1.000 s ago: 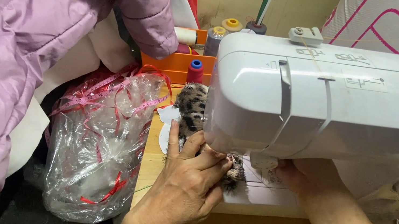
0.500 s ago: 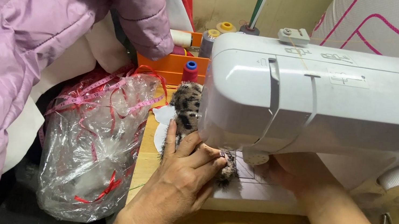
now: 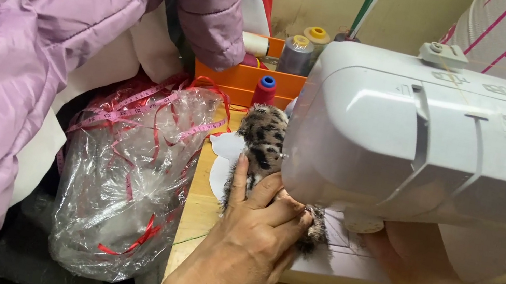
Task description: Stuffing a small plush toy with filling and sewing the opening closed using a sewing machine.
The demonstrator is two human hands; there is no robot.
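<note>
The left hand (image 3: 249, 242) presses flat, fingers spread, on a leopard-print furry fabric (image 3: 264, 143) lying on the bed of a white sewing machine (image 3: 447, 141). The right hand (image 3: 411, 249) reaches under the machine's head (its fingers are hidden, so its grip cannot be told). Left of the left hand sits a crumpled clear plastic bag (image 3: 122, 174).

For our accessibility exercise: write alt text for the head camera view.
A left hand presses leopard-print furry fabric flat under a white sewing machine, while the right hand reaches beneath the machine's arm. A clear plastic bag and thread spools sit nearby.
</note>
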